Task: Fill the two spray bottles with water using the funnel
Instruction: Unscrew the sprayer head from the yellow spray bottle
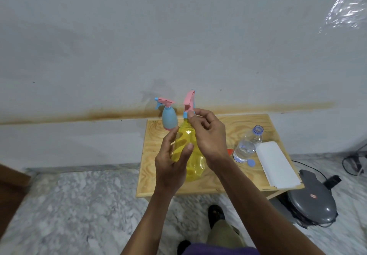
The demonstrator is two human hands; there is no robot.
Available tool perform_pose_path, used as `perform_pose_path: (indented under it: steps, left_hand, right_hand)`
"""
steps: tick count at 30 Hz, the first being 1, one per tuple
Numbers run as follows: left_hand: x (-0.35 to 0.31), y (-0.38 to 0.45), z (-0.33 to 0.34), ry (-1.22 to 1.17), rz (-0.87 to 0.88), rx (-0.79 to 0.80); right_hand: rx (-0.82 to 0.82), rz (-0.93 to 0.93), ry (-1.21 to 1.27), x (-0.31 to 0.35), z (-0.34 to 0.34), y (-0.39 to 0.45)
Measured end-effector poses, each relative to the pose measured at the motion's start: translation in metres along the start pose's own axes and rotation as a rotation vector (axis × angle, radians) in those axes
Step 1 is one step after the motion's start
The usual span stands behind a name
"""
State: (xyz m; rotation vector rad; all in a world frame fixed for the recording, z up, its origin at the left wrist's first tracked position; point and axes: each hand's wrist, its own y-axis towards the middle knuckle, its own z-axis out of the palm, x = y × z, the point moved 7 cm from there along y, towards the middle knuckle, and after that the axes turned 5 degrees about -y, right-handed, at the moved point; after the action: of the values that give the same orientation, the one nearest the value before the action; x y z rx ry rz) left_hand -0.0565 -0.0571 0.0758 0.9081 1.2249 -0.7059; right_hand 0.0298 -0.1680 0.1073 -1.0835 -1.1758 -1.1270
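Observation:
A clear yellow spray bottle [191,147] stands on the small wooden table [234,123]. My left hand [171,162] wraps around its body. The fingertips of my right hand [208,133] pinch the blue collar under its pink spray head [188,101]. Behind it to the left stands a smaller blue spray bottle [169,119] with a pink and blue head. An uncapped clear water bottle [247,145] stands to the right, its blue cap [251,163] lying beside it. A red piece [230,152] shows behind my right wrist; what it is I cannot tell.
White paper sheets [277,164] lie on the table's right side. A grey round appliance [312,197] with cables sits on the marble floor [79,205] to the right. The table stands against a white stained wall. My foot [216,213] is below the table edge.

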Motion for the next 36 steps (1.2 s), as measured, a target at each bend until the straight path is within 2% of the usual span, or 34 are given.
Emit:
perform_pose_path:
  steps: [16,22,27,32,36]
  left_hand:
    - [0.026,-0.011,0.002,0.226,0.0,0.098]
    - [0.065,-0.018,0.001,0.311,-0.124,0.122]
    - [0.107,-0.019,-0.018,0.354,-0.231,0.025]
    - [0.129,-0.008,-0.029,0.348,-0.311,-0.082]
    - [0.147,0.006,-0.025,0.376,-0.346,-0.092]
  right_hand:
    - [-0.008,-0.102,-0.292,-0.006,-0.013,0.002]
    - [-0.153,-0.152,-0.108,0.014,-0.036,0.023]
    - [-0.325,-0.086,0.04,0.013,-0.075,0.058]
    - [-0.353,0.072,-0.252,-0.053,-0.093,0.088]
    - [-0.255,0.22,-0.506,-0.119,-0.085,0.097]
